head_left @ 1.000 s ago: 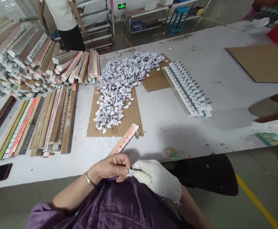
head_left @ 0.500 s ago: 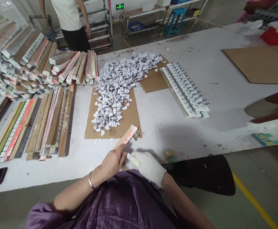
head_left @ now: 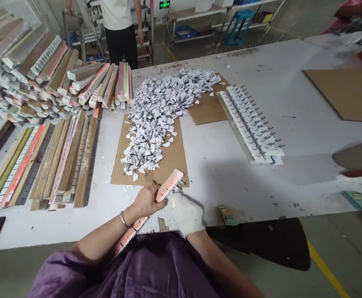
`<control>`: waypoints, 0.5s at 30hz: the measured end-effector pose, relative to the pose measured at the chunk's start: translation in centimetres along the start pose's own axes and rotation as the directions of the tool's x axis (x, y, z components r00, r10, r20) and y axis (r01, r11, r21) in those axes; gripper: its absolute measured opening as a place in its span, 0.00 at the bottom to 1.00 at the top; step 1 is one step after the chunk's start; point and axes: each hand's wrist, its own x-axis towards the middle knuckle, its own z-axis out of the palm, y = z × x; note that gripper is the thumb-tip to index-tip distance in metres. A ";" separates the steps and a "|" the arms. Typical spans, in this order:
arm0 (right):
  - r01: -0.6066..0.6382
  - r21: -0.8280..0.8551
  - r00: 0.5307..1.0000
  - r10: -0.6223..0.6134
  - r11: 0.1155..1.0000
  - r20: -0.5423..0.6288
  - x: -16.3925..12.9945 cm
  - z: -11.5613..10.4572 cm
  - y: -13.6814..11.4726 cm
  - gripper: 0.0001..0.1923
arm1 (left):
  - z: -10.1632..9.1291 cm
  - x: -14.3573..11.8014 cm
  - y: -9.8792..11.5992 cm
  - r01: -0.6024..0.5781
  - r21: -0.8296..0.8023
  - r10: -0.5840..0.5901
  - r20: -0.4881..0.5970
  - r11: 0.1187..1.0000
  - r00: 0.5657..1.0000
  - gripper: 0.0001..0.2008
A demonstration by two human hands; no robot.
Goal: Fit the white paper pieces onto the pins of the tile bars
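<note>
My bare left hand grips a long pink slotted strip that runs from the brown cardboard sheet back over the table's front edge toward my lap. My right hand, in a white knit glove, is right beside the strip's far part with its fingers pinched near a slot; what it holds is too small to tell. A big heap of small folded white paper pieces lies on the cardboard just beyond.
Stacks of wooden and coloured strips cover the left of the white table. A filled strip with metal pins lies right of centre. More cardboard far right. A person stands beyond the table.
My hands moved from my lap out to the table. My left hand took hold of the pink strip, and my gloved right hand came up beside it. The standing person shifted right.
</note>
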 end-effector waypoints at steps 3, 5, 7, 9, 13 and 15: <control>-0.032 -0.014 0.989 0.034 0.999 0.146 0.4 -1.1 -0.4 0.06 | 0.3 -0.1 -0.2 0.005 0.002 -0.005 0.003 1.000 1.000 0.17; -0.016 -0.036 0.984 0.022 0.999 0.175 0.7 -1.6 -0.7 0.07 | 0.5 -0.1 -0.3 -0.010 0.003 0.010 0.009 1.000 1.000 0.18; -0.002 -0.073 0.987 0.014 0.997 0.160 1.0 -1.7 -0.9 0.09 | 0.6 -0.1 -0.4 -0.023 -0.001 0.023 0.011 1.000 1.000 0.17; 0.015 -0.111 0.991 0.000 0.994 0.136 1.2 -1.6 -0.8 0.10 | 0.7 -0.1 -0.4 -0.034 -0.015 0.034 0.005 0.999 0.999 0.17; 0.072 -0.125 0.994 -0.060 0.990 0.094 1.5 -1.4 -0.4 0.11 | 0.8 0.0 -0.6 -0.066 -0.026 0.066 -0.002 0.997 0.998 0.16; 0.117 -0.103 0.992 -0.113 0.988 0.050 1.3 -1.4 -0.1 0.11 | 0.9 0.0 -0.8 -0.076 -0.014 0.076 0.007 0.997 0.997 0.15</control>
